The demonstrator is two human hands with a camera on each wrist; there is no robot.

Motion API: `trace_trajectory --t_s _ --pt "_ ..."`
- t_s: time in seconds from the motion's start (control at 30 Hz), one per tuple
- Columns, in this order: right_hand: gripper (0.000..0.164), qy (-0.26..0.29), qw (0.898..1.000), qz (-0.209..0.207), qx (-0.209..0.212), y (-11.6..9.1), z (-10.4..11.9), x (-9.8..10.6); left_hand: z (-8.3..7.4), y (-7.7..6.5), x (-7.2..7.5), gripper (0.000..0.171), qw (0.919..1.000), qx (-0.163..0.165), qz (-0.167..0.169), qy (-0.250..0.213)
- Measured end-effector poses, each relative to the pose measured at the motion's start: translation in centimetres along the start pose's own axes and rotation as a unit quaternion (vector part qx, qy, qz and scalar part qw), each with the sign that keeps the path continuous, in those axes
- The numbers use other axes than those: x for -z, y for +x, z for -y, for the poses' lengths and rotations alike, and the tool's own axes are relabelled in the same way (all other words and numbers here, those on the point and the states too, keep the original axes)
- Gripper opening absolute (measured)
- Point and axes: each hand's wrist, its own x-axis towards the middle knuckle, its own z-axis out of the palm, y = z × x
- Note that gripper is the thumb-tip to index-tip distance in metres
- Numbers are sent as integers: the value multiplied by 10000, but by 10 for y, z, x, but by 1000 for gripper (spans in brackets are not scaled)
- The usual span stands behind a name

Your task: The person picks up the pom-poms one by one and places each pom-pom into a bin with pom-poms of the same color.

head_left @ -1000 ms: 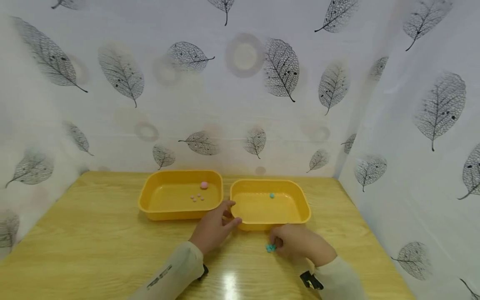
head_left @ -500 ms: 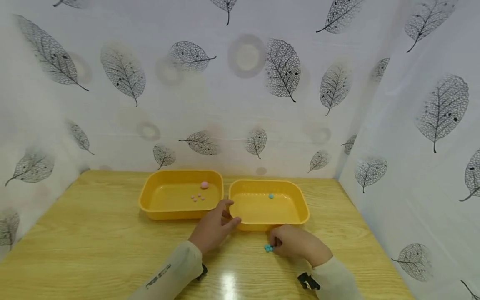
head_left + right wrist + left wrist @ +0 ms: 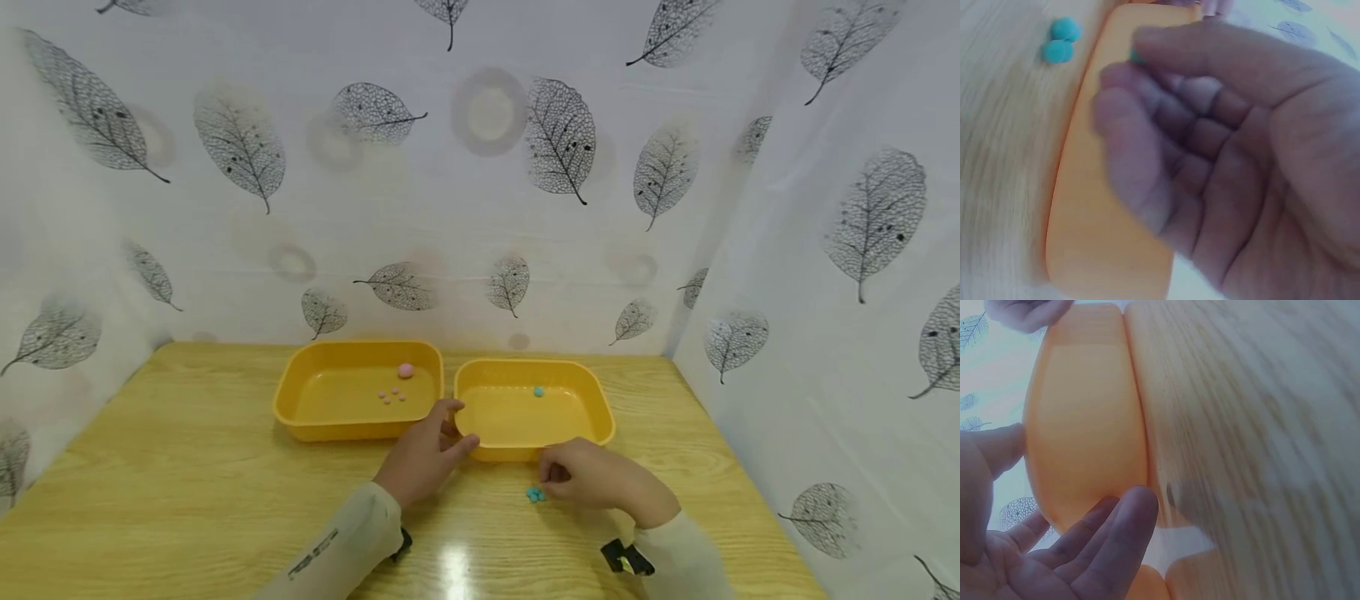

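My left hand [image 3: 423,458] rests against the front left corner of the right yellow tray [image 3: 517,452], thumb and spread fingers touching its rim and side. Near that tray's front wall, my right hand [image 3: 596,477] pinches a small teal ball [image 3: 1137,57] between thumb and fingertip; mostly the fingers hide it. Small teal balls [image 3: 535,494] lie close together on the table, just left of the right fingertips. Two teal balls [image 3: 1061,41] show there in the right wrist view. Inside the right tray sits one teal ball [image 3: 538,392] toward the back.
Left of it stands another yellow tray [image 3: 337,432], with a narrow gap between the two. It holds a larger pink ball [image 3: 406,370] and several tiny pink balls [image 3: 392,395]. A leaf-patterned curtain [image 3: 420,208] rises behind the wooden table [image 3: 202,500].
My right hand has lifted slightly from beside the teal balls, with one ball now visible between its fingers. The left hand keeps its place at the tray corner.
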Motion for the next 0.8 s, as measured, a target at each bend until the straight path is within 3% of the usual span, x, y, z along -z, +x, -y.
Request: trace_trajectory --t_s 0.1,0.23,0.37,0.47,0.6,0.8 --pt "8 308 9991 -262 156 2 -1 3 0 0 0 68 10000 25 -8 37" --pt "7 449 9936 -985 315 7 -3 7 0 0 -1 69 10000 -10 -38 48" --pt "4 19 9834 -1755 455 12 -5 16 0 0 0 67 10000 -48 -48 43" --pt "4 -302 9766 -2081 459 17 -6 25 0 1 1 64 10000 -48 -42 40" --pt "6 -512 9755 -2125 252 24 -7 39 -2 1 2 62 10000 -47 -36 21" --pt "6 -726 9811 -1794 -20 41 -12 59 -2 0 2 63 9999 -77 -44 93"
